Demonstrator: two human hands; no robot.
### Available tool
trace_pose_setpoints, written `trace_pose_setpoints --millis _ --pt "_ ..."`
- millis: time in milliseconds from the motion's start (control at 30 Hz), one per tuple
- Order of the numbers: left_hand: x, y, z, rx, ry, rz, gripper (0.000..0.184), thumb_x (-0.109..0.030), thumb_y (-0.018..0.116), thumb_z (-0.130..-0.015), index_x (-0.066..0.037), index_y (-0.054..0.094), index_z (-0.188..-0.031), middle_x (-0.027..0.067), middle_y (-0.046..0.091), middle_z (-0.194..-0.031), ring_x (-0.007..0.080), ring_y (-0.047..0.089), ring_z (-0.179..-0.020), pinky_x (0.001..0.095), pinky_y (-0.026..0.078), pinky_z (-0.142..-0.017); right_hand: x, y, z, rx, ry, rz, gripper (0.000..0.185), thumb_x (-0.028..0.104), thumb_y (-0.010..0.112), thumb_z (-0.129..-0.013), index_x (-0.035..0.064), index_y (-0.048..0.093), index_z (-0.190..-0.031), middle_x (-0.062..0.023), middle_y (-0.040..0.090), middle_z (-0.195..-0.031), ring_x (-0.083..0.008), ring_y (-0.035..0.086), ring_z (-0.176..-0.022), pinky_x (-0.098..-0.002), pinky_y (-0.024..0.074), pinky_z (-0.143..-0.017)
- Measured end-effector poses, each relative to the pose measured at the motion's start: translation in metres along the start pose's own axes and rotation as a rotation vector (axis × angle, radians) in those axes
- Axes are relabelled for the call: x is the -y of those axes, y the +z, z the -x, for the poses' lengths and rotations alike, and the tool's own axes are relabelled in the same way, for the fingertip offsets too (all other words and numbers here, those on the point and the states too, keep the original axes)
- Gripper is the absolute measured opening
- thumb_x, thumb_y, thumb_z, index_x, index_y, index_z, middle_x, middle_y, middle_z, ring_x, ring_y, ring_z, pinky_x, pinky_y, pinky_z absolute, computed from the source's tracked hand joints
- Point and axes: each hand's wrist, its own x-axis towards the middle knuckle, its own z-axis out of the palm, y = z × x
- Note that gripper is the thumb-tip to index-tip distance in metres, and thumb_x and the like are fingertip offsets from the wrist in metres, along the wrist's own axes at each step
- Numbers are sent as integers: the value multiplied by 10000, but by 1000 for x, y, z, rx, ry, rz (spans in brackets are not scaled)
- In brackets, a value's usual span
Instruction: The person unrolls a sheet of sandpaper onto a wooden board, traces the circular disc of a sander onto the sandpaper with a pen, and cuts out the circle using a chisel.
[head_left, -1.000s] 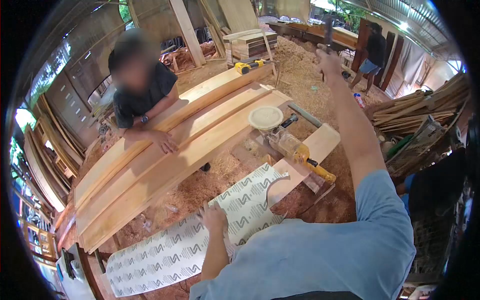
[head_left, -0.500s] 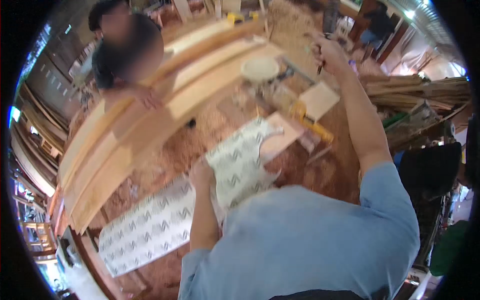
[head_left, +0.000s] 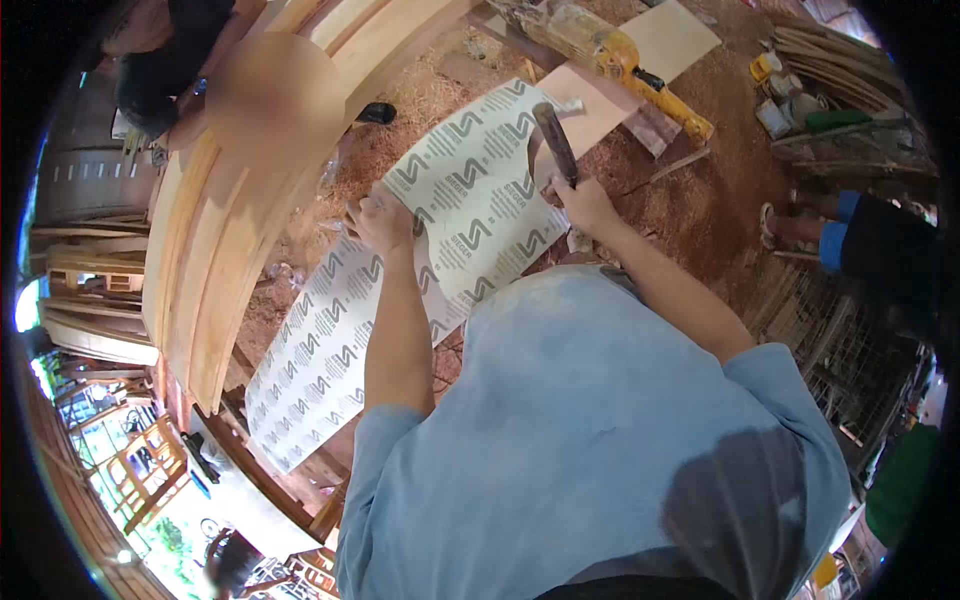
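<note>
A large white sheet point(head_left: 470, 200) printed with dark logos and "SIEGER" lies across the work surface in front of me, its far right edge cut into a curve. My left hand point(head_left: 383, 222) is at the sheet's far left edge, with curled fingers closed on it. Beside the curved edge, my right hand point(head_left: 585, 205) is closed round a dark, stick-shaped tool point(head_left: 556, 145) that points up and away. The tool's working end cannot be made out. Under the sheet's far end shows a flat, pale brown board point(head_left: 595, 110).
Long curved wooden planks point(head_left: 215, 250) run along the left, where another person's arm point(head_left: 185, 130) rests. A yellow power tool point(head_left: 620, 60) lies beyond the sheet. At right are stacked wood strips point(head_left: 835, 60) and another person's legs point(head_left: 800, 228). Sawdust covers the surface.
My right hand has come down from far out at the upper right to the sheet's curved edge, with the dark tool in it. The view has tilted downward. My left hand stays at the sheet.
</note>
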Motion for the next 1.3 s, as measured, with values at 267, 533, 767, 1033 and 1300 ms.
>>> trace_pose_setpoints --millis 267,533,767,1033,1300 --pt "-6 -22 -29 -334 8 252 629 -517 477 -987 43 717 -826 249 695 -812 410 665 -842 479 495 -808 33 -3 -19 193 132 -243 345 351 636 -941 27 698 -839 -32 611 -642 -112 560 -570 -320 433 -528" --pt "1 -38 -46 -184 202 422 530 -418 479 -1021 49 696 -898 222 652 -696 339 626 -630 459 472 -629 22 20 -38 -23 -341 -217 241 279 759 -859 58 688 -793 -31 582 -617 -111 532 -522 -304 398 -485" --pt "9 -29 -55 -535 484 211 453 -332 485 -1029 41 683 -867 214 646 -731 297 640 -684 419 475 -666 53 -5 -59 558 122 -150 246 227 802 -832 28 670 -772 -40 592 -640 -116 483 -459 -315 337 -416" --pt "-78 -53 105 651 -31 286 630 -560 627 -882 62 717 -847 298 694 -855 426 686 -857 475 523 -807 39 -3 -81 787 304 -274 193 210 766 -872 50 691 -795 -23 578 -633 -126 484 -496 -312 377 -463" --pt "-89 -16 127 482 -288 133 746 -663 612 -830 65 740 -927 301 702 -940 425 690 -944 486 527 -868 39 10 -90 794 146 82 196 201 773 -861 12 728 -887 -84 690 -787 -146 593 -614 -337 431 -523"
